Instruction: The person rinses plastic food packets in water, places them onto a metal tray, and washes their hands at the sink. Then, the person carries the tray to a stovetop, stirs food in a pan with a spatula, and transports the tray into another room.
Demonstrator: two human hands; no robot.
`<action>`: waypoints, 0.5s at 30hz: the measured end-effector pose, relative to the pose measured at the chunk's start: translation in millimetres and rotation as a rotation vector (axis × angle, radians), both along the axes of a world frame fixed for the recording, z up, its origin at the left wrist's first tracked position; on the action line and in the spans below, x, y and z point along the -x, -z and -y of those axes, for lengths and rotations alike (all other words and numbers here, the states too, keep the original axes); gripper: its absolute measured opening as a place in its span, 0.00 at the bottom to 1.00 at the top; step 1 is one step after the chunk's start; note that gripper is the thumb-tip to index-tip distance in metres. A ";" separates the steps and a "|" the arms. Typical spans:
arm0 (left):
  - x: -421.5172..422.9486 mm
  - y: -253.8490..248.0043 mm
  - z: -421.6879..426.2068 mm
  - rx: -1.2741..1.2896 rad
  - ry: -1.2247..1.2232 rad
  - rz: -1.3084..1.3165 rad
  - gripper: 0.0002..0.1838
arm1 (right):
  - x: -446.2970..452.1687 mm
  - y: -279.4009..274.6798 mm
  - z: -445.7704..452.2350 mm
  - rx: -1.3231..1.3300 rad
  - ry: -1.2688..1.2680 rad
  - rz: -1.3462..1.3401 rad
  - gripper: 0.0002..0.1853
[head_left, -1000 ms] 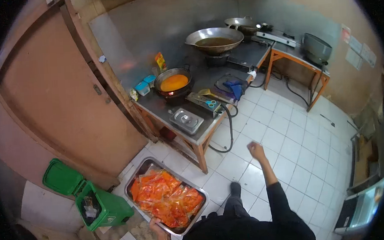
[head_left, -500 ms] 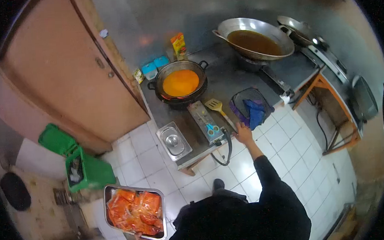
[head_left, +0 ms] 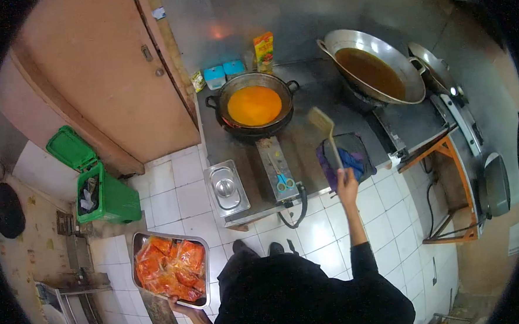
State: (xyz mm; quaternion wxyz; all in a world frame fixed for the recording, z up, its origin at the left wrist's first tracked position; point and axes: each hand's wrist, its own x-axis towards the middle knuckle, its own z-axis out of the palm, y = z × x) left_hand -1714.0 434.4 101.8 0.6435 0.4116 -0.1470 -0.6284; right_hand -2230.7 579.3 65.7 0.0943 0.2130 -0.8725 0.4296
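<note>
My left hand (head_left: 182, 305) grips the near edge of a metal tray (head_left: 206, 247) holding orange-red food in clear plastic bags (head_left: 170, 269). Closed round the handle of a yellowish slotted spatula (head_left: 322, 122), my right hand (head_left: 347, 184) holds it raised at the counter, beside a blue and purple cloth (head_left: 353, 161). To the left of the spatula, a dark two-handled wok (head_left: 292, 87) of orange liquid (head_left: 255, 106) sits on a burner. Blue-handled scissors (head_left: 284, 183) lie on the burner's metal box (head_left: 273, 164). A lidded steel container (head_left: 226, 188) stands at the counter's left edge.
A large wok (head_left: 347, 38) of brown liquid stands at the back right, with another pan (head_left: 432, 65) behind it. A yellow packet (head_left: 263, 51) and blue-lidded tubs (head_left: 224, 73) line the wall. At left is an open green bin (head_left: 116, 199); at right, a side table (head_left: 448, 234).
My right hand has reached the counter, taken hold of the spatula and lifted it. The tray in my left hand has shifted left in view. My view has moved closer to the counter.
</note>
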 end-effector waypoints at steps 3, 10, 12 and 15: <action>-6.0 18.3 19.7 0.043 0.193 -0.108 0.40 | 11.4 -75.9 24.6 0.009 -0.159 -0.130 0.15; 6.4 19.8 67.7 0.023 0.173 -0.153 0.31 | 57.5 -153.5 172.1 -0.485 -0.180 -0.561 0.08; 6.5 17.0 78.8 0.014 0.181 -0.139 0.27 | 66.8 -142.9 204.4 -0.563 -0.206 -0.566 0.08; -5.8 29.1 90.4 -0.005 0.179 -0.149 0.29 | 73.3 -131.7 224.7 -0.759 -0.141 -0.520 0.11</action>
